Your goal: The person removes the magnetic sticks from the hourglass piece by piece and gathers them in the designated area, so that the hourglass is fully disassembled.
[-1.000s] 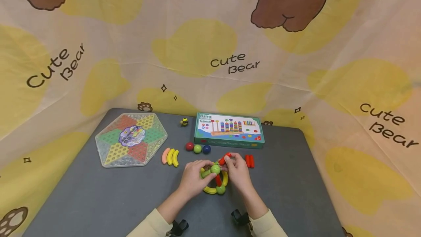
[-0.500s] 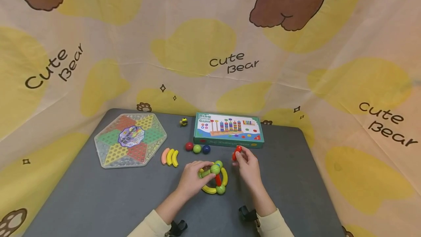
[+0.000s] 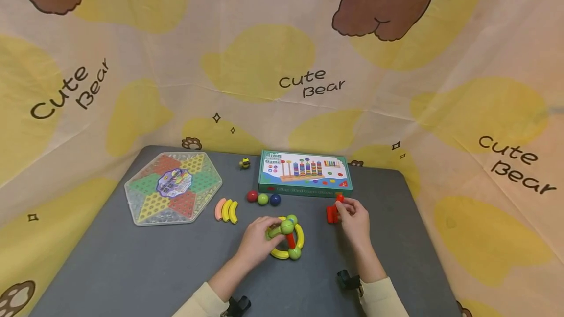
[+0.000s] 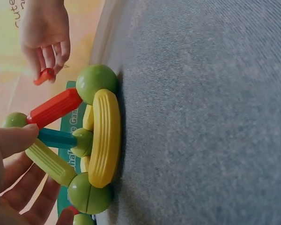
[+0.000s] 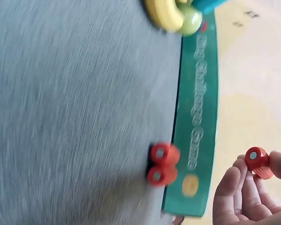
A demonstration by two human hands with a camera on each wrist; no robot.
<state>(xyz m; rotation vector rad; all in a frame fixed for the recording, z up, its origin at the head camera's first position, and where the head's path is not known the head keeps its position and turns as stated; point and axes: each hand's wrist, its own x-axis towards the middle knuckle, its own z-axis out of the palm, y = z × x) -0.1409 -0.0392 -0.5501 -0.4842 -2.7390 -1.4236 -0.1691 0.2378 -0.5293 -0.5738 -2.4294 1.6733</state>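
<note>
My left hand [image 3: 257, 238] holds the top green ball [image 3: 287, 227] of a small pyramid of ball-and-rod toy pieces, thumb and fingers on either side of it. Curved yellow rods [image 4: 105, 138] and green balls form its ring-shaped base. A red rod [image 4: 55, 107], a blue rod [image 4: 57, 138] and a light green rod [image 4: 50, 162] slope up to the top ball. Farther right, my right hand [image 3: 356, 219] pinches a short red rod [image 5: 260, 165] between thumb and fingers, its round silvery end showing. Two more red rods [image 5: 163, 164] lie side by side on the table just past that hand.
A green game box [image 3: 305, 172] lies at the back of the grey table [image 3: 176, 268]. In front of it are red, green and blue balls [image 3: 263, 199]. Pink and yellow curved rods [image 3: 226, 210], a hexagonal board [image 3: 174, 187] and a bee figure [image 3: 245, 163] are farther left.
My right hand has moved away from the pyramid to the right with the red rod, over to the two red rods on the table. My left hand has stayed on the top ball.
</note>
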